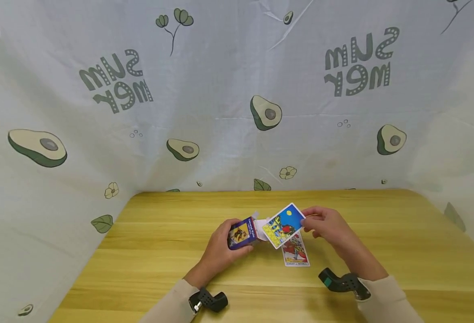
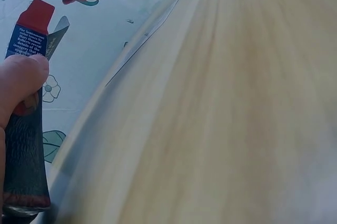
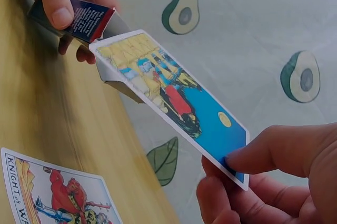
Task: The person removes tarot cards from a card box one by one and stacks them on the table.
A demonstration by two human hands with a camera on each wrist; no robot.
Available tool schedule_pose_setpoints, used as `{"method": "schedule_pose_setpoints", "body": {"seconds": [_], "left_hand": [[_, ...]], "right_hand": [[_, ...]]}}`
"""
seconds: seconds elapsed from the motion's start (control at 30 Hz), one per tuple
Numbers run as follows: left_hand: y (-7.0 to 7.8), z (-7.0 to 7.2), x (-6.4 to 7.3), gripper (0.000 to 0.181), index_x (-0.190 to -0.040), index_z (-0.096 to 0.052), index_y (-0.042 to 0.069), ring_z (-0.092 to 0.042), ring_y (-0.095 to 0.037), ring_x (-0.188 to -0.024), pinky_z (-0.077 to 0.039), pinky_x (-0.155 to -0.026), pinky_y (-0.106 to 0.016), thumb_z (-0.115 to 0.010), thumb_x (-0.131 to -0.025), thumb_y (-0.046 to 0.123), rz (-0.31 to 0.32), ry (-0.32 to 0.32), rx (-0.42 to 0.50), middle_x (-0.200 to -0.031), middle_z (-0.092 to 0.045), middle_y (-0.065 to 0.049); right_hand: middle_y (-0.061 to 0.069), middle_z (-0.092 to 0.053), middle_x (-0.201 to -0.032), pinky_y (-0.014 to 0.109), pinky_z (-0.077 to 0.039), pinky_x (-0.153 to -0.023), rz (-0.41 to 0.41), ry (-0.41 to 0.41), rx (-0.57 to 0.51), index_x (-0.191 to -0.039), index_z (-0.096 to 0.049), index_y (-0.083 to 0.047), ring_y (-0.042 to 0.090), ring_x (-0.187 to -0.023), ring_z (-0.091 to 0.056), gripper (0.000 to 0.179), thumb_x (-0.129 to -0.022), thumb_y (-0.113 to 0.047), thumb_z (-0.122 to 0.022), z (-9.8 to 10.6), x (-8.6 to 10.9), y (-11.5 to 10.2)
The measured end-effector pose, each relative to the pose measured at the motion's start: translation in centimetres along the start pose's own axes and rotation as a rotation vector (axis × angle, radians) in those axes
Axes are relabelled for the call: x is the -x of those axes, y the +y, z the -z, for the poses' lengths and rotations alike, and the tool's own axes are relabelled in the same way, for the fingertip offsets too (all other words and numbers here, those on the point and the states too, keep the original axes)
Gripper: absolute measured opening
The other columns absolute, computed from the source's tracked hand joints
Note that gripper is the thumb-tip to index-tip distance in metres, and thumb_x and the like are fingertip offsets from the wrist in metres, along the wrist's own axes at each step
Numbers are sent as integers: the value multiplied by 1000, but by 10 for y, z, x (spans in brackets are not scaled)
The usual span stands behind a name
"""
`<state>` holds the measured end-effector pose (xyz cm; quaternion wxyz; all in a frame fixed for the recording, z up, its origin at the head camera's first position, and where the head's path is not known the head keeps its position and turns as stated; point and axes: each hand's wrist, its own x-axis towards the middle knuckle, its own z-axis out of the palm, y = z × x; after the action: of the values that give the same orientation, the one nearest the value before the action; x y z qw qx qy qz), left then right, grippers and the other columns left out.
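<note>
My left hand [image 1: 219, 244] grips a dark blue card box [image 1: 242, 233], its open end with lifted flaps facing right. Between thumb and fingers my right hand [image 1: 326, 226] pinches a tarot card [image 1: 284, 225] with a blue sky, a yellow disc and a red-clad figure. The card's far end overlaps the box's opening in the right wrist view. Below it a second card [image 3: 60, 192], printed as a Knight of Wands, lies face up on the table. The box [image 2: 26, 145] stands in the left wrist view with the thumb across its side.
The wooden table [image 1: 148, 260] has yellow grain and rounded far corners. Behind it hangs a pale cloth [image 1: 221, 89] printed with avocados, leaves and lettering. Each wrist wears a black camera mount, the right one [image 1: 344, 283] close over the tabletop.
</note>
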<state>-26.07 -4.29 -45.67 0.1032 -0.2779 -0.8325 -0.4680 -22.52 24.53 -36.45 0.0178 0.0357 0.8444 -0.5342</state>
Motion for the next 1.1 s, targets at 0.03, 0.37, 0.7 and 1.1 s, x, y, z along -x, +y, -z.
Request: {"method": "schedule_pose_setpoints", "body": {"seconds": [0.03,0.37,0.7,1.1], "left_hand": [[0,0,0,71,-133,-48,14,-54,-13,-103,-48,-86,-31,-77,-78,48,2,-2,2,-122,-57,-6],[3,2,0,71,-134,-47,14,-54,-14,-104,-48,-86,-32,-78,-78,45,14,-9,7,-122,-57,-4],[3,4,0,71,-134,-47,13,-54,-14,-103,-48,-87,-32,-78,-78,44,19,5,18,-121,-57,-3],[1,4,0,72,-134,-46,14,-53,-14,-104,-48,-88,-34,-78,-78,45,43,2,12,-124,-56,-3]], "right_hand": [[12,-69,-100,32,-49,-72,-3,4,-4,-121,-53,6,29,-91,-61,39,-91,-18,-62,1,0,0],[19,-65,-110,29,-54,-75,-19,9,-107,-131,-45,7,27,-91,-66,43,-96,-16,-57,10,1,6],[19,-59,-111,27,-53,-73,-72,37,-117,-134,-43,4,21,-84,-61,48,-92,-13,-57,11,-4,8],[21,-58,-116,25,-52,-76,-92,87,-118,-133,-45,4,22,-88,-59,46,-93,-15,-58,10,-6,19]]}}
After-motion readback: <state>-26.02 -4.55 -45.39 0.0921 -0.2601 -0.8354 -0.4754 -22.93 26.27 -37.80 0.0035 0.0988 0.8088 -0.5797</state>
